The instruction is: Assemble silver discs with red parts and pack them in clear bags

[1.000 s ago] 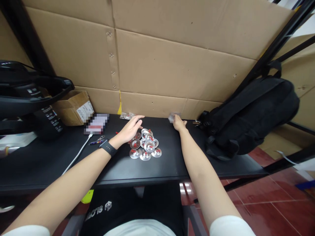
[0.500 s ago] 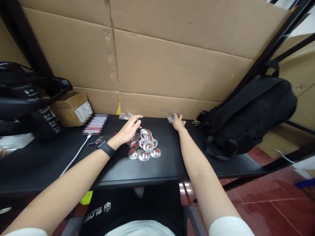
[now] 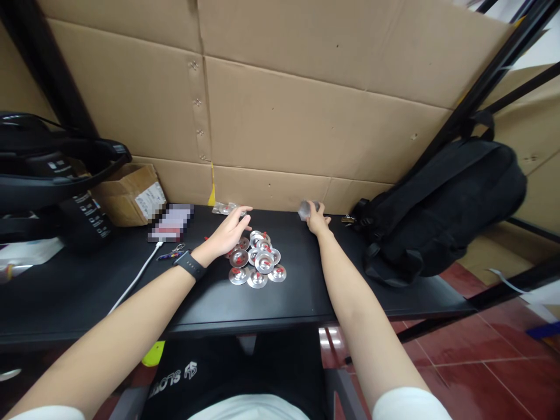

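Several small silver metal discs with red centres [image 3: 258, 260] lie in a pile on the black table [image 3: 227, 297]. My left hand [image 3: 228, 233], a black watch on its wrist, rests over the pile's left edge with fingers stretched out. My right hand [image 3: 315, 219] reaches to the table's back edge and its fingers pinch a small clear plastic bag [image 3: 304, 208] against the cardboard wall. Another small clear bag [image 3: 224, 207] lies just beyond my left fingertips.
A black backpack [image 3: 441, 216] leans at the right. A phone [image 3: 170, 222] with a white cable [image 3: 135, 279], a keyring [image 3: 171, 252], a cardboard box [image 3: 130, 193] and black equipment [image 3: 48, 175] occupy the left. Cardboard sheets [image 3: 306, 116] form the back wall.
Both hands stay almost still. My right hand's fingers have closed a little more round the small clear bag at the back edge.
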A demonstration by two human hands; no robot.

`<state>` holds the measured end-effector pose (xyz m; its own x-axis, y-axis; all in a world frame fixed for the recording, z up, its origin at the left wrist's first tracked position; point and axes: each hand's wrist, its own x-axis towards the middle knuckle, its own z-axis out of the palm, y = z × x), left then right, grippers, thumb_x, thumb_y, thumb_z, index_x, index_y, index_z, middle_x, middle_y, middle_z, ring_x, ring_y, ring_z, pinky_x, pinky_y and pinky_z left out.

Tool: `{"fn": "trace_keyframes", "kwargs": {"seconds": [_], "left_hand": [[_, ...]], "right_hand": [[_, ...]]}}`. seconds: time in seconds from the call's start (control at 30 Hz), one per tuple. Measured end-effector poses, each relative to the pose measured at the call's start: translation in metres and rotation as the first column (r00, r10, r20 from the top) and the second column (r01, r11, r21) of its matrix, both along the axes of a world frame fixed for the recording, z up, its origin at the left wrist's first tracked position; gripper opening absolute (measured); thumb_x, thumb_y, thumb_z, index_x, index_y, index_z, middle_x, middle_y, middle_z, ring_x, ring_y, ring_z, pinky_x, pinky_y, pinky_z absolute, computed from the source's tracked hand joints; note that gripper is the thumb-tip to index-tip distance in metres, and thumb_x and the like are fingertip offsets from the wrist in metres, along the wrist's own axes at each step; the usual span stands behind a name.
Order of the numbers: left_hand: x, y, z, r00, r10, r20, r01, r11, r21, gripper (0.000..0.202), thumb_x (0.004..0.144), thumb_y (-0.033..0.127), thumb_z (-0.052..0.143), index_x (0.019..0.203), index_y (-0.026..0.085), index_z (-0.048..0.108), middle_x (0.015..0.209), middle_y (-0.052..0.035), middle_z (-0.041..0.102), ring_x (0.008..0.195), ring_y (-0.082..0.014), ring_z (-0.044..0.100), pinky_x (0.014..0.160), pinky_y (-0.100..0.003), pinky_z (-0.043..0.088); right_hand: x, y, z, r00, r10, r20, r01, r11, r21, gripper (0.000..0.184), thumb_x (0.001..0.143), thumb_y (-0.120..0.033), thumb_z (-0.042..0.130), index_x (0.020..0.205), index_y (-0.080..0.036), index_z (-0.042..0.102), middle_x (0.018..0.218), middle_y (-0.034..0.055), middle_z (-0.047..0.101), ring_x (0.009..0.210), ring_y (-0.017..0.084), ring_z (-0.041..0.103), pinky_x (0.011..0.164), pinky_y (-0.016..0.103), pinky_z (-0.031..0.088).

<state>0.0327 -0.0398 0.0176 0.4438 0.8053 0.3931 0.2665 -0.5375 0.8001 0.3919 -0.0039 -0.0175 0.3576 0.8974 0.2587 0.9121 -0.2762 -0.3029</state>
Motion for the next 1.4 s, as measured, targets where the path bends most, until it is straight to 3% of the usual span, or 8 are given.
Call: {"fn": "trace_keyframes", "kwargs": {"seconds": [0.13, 0.3, 0.7, 0.9, 1.0, 1.17, 1.4], "left_hand": [[0.0002, -0.0004, -0.0007, 1.0, -0.006, 0.004, 0.006, 1.0, 0.006, 0.048, 0.105, 0.054, 0.039, 0.142, 0.026, 0.05, 0.15, -0.0119, 0.052, 0.097, -0.0206, 0.074, 0.091, -0.041, 0.059], [0.0011, -0.0015, -0.0008, 1.0, -0.009, -0.013, 0.009, 1.0, -0.007, 0.049, 0.104, 0.054, 0.039, 0.143, 0.026, 0.049, 0.153, -0.0121, 0.049, 0.096, -0.0206, 0.074, 0.093, -0.041, 0.059], [0.0018, -0.0063, 0.0016, 0.999, -0.033, -0.032, 0.033, 0.999, -0.013, 0.047, 0.104, 0.053, 0.04, 0.141, 0.025, 0.049, 0.153, -0.0124, 0.047, 0.098, -0.0217, 0.074, 0.095, -0.042, 0.057], [0.0018, -0.0069, 0.0022, 0.999, -0.037, -0.039, 0.037, 0.999, -0.021, 0.048, 0.104, 0.053, 0.04, 0.14, 0.023, 0.049, 0.153, -0.0129, 0.047, 0.098, -0.0213, 0.074, 0.094, -0.04, 0.056], [0.0021, -0.0073, 0.0021, 0.998, -0.041, -0.042, 0.04, 0.999, -0.023, 0.049, 0.104, 0.054, 0.04, 0.14, 0.023, 0.05, 0.149, -0.0125, 0.05, 0.098, -0.0215, 0.074, 0.094, -0.041, 0.057], [0.0022, -0.0078, 0.0017, 0.998, -0.04, -0.04, 0.039, 0.999, -0.02, 0.049, 0.104, 0.054, 0.04, 0.139, 0.023, 0.052, 0.145, -0.0117, 0.053, 0.097, -0.0216, 0.074, 0.093, -0.041, 0.057], [0.0009, -0.0066, 0.0025, 0.999, -0.024, -0.033, 0.024, 1.0, -0.016, 0.046, 0.103, 0.053, 0.04, 0.135, 0.023, 0.056, 0.143, -0.0112, 0.056, 0.094, -0.0211, 0.075, 0.09, -0.039, 0.059]], "right_hand": [[0.0, -0.0003, -0.0001, 1.0, 0.007, 0.02, -0.008, 1.0, 0.009, 0.074, 0.095, -0.019, 0.049, 0.161, -0.041, 0.025, 0.166, 0.0178, 0.019, 0.112, 0.03, 0.067, 0.105, 0.052, 0.038], [0.0003, -0.0003, -0.0008, 0.999, 0.016, 0.032, -0.018, 0.999, 0.047, 0.077, 0.092, -0.015, 0.051, 0.16, -0.039, 0.025, 0.167, 0.0185, 0.013, 0.11, 0.029, 0.068, 0.105, 0.052, 0.039], [0.0034, 0.0061, -0.0057, 1.0, 0.011, 0.021, -0.014, 0.989, 0.147, 0.05, 0.087, -0.016, 0.06, 0.133, -0.018, 0.04, 0.143, 0.0233, 0.037, 0.119, 0.035, 0.059, 0.094, 0.05, 0.046], [0.0066, 0.0055, -0.007, 0.997, 0.07, 0.02, -0.071, 0.995, 0.064, 0.051, 0.091, -0.018, 0.054, 0.141, -0.023, 0.045, 0.151, 0.0204, 0.038, 0.121, 0.033, 0.058, 0.098, 0.053, 0.043], [0.0062, 0.005, -0.0065, 0.995, 0.093, 0.029, -0.094, 0.996, 0.009, 0.046, 0.099, -0.02, 0.043, 0.144, -0.027, 0.051, 0.156, 0.0177, 0.039, 0.121, 0.031, 0.059, 0.099, 0.054, 0.042], [0.0031, 0.0057, -0.0041, 0.992, 0.122, 0.028, -0.122, 0.992, -0.026, 0.044, 0.108, -0.037, 0.029, 0.126, -0.025, 0.067, 0.138, 0.0136, 0.06, 0.125, 0.031, 0.055, 0.099, 0.053, 0.041], [-0.0015, 0.0044, 0.0007, 0.994, 0.106, 0.036, -0.106, 0.994, 0.004, 0.041, 0.107, -0.042, 0.036, 0.121, -0.023, 0.07, 0.131, 0.0154, 0.065, 0.122, 0.032, 0.056, 0.101, 0.052, 0.038]]}}
